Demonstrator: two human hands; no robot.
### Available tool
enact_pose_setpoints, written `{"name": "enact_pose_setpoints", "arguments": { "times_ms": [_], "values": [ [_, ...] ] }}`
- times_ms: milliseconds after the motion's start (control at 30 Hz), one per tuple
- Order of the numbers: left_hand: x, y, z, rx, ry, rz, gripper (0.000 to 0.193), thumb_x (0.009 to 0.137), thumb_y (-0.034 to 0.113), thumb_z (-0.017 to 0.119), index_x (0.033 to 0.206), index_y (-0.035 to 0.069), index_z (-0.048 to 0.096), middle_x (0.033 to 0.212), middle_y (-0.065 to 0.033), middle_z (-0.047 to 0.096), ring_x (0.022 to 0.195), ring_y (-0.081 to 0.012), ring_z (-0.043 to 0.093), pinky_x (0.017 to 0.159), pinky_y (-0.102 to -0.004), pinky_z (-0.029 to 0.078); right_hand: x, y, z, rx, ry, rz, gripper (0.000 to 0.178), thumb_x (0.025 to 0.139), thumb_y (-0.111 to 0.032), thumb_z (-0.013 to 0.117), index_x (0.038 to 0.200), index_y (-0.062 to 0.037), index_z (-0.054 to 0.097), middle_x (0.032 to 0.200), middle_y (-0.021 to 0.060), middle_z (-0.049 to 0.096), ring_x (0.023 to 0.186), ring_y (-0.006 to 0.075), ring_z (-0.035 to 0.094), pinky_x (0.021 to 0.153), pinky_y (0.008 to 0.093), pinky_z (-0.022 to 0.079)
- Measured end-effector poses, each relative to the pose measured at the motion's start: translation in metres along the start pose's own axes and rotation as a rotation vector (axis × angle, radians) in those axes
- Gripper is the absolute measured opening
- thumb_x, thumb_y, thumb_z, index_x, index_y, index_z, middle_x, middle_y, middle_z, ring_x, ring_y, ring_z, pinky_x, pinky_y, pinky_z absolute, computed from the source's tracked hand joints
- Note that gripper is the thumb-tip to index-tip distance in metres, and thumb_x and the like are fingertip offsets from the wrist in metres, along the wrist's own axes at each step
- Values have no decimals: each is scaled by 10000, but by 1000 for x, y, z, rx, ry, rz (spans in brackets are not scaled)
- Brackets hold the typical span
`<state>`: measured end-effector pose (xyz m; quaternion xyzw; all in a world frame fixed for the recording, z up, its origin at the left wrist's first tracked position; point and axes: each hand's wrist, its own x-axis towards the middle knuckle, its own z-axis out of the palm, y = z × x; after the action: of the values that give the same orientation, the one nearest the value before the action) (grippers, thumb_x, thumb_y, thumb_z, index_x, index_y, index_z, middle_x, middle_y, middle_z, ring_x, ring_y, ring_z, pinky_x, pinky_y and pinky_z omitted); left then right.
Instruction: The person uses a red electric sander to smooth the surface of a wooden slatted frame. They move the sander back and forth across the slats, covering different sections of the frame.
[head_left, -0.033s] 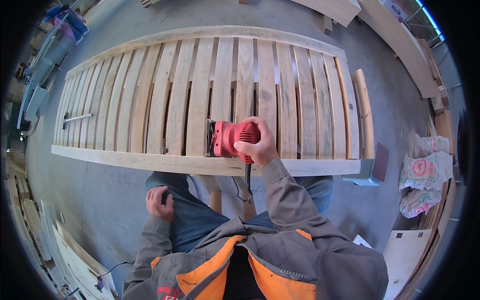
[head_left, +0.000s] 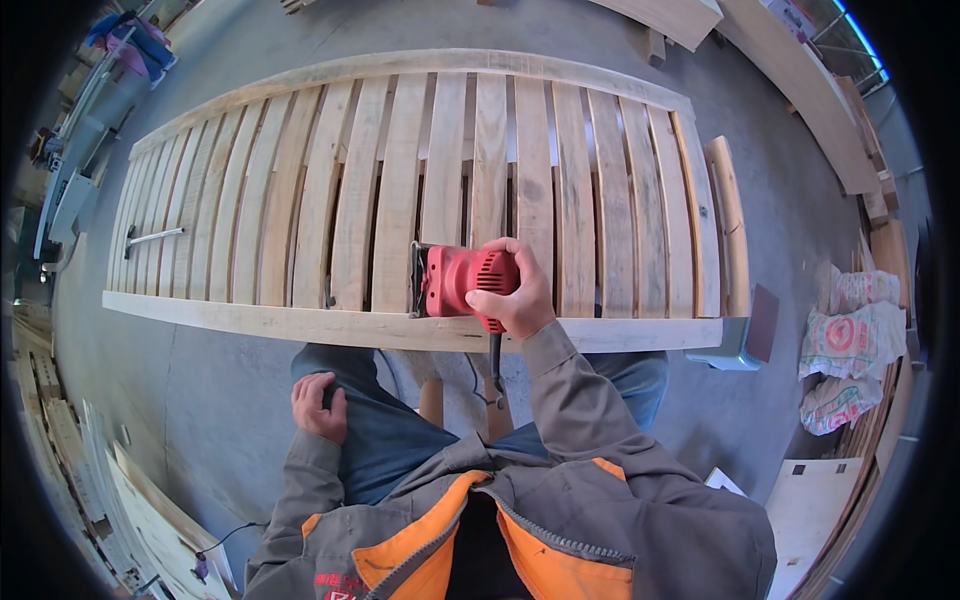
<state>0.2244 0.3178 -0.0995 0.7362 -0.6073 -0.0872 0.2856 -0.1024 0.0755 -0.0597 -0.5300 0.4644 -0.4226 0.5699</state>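
My right hand [head_left: 522,292] is wrapped around a red electric sander [head_left: 452,282], thumb on the near side and fingers over its vented end. The sander lies on its side on the slatted wooden frame [head_left: 403,190], close to the near rail, with its dark flat pad turned to the left. A black cord [head_left: 495,362] runs from it down past the near rail. My left hand [head_left: 320,406] rests on my left thigh, holding nothing, its thumb apart from the loosely bent fingers.
A small hammer-like tool [head_left: 155,237] lies on the slats at the left. Beyond the frame's right end are a wooden post [head_left: 728,225] and a grey-green box [head_left: 735,345]. White sacks [head_left: 850,345] sit farther right. Another person [head_left: 145,48] is at the far left by machinery.
The sander has shifted very slightly to the left with my right hand. My left hand has stayed on my thigh.
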Motion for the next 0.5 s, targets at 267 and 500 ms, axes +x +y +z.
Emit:
{"name": "enact_pose_setpoints", "arguments": {
  "times_ms": [267,500],
  "values": [
    [1,-2,1,4,3,-12,319,816,63,772,1130,48,716,1129,-155,737,1108,-373,669,1028,-473,506,17,-1,-6,91,27,33,626,690,-175,869,1262,-90,629,1095,38,651,995,142,644,895,343,571],
    [5,-1,-2,10,-25,-44,323,818,60,764,1138,47,718,1140,-156,739,1115,-376,668,1033,-475,503,83,-5,-11,145,56,-35,617,677,-133,878,1243,-74,640,1089,25,641,975,138,630,884,339,567]
  ]
}}
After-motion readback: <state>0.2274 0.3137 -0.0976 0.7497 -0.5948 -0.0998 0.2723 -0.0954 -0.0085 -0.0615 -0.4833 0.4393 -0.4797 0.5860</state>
